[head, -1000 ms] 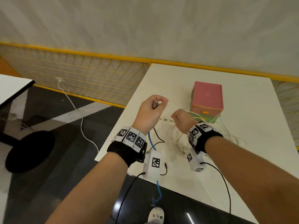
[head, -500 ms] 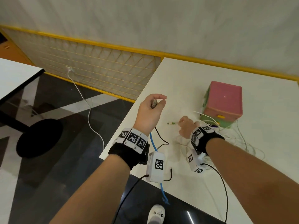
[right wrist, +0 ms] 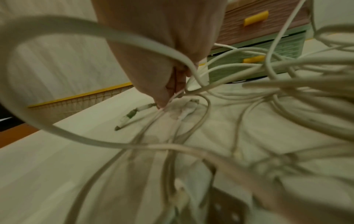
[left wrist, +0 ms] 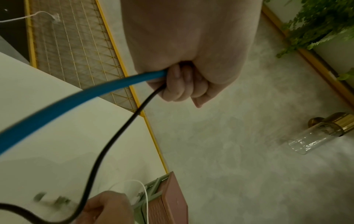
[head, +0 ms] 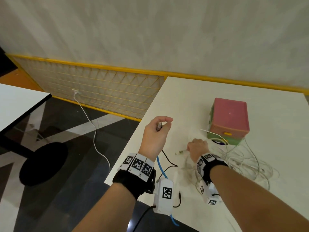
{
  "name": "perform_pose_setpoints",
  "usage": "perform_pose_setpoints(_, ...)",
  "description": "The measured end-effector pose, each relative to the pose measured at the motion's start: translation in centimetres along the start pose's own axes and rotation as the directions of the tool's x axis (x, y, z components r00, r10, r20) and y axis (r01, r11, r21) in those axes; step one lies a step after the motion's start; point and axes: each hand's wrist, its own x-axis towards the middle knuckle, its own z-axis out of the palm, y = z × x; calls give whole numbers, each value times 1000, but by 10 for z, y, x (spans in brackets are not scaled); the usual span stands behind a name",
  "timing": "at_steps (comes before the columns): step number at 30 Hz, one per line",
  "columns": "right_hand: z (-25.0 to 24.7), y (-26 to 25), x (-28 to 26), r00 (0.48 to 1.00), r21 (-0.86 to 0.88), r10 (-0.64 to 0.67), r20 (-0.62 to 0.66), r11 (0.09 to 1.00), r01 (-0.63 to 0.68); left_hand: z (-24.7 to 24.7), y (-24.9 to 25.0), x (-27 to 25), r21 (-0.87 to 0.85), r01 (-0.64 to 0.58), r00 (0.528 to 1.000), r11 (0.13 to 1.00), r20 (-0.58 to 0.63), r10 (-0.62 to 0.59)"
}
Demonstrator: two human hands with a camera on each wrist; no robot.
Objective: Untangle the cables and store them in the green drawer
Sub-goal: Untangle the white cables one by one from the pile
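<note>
- The white rectangular table (head: 192,101) carries everything here; its far edge meets a yellow-trimmed wall.
- The small plastic drawer unit with a pink top (head: 229,117) stands on the table toward its far right; this unit serves as the landmark below.
- The green drawer (right wrist: 254,63), lowest in the unit, has a yellow handle and sits slightly pulled out, with white strands crossing its front.
- The pink drawer (right wrist: 249,22) above it, also with a yellow handle, looks closed.
- The loose tangle of thin white cables (head: 247,166) lies on the table in front of the unit and spreads to the near right of it.
- The left hand (head: 156,135) is raised well to the left of the unit, fingers curled round a thin black cable (left wrist: 113,136) and a thicker blue cable (left wrist: 67,104); a metal plug end (head: 159,126) shows between thumb and fingers.
- The right hand (head: 198,148) is down at the table just in front-left of the unit, fingertips pinching white strands from the tangle.
- A white connector with a green band (right wrist: 134,112) pokes out leftward from the right hand, low over the table.
</note>
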Motion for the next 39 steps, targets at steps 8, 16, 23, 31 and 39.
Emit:
perform_pose_setpoints(8, -91, 11, -26, 891, 732, 166, -423, 642, 228, 17, 9, 2, -10, -85, 996, 996, 29, 85)
perform_pose_setpoints(16, -165, 9, -108, 822, 772, 103, -560, 426, 472, 55, 56, 8, -128, -180, 977, 975, 90, 192)
perform_pose_setpoints(23, -159, 27, -131, 870, 786, 14, -492, 438, 437, 75, 82, -2, -199, -221, 949, 955, 183, 258)
perform_pose_setpoints(31, -106, 67, -147, 953, 790, -6, -302, 559, 254, 43, 120, 0, -267, -428, 899, 863, -24, 438)
perform_pose_setpoints(39, -181, 62, -163, 840, 739, 87, -536, 529, 416, 61, 100, -43, 375, -473, 767, 797, 621, 163)
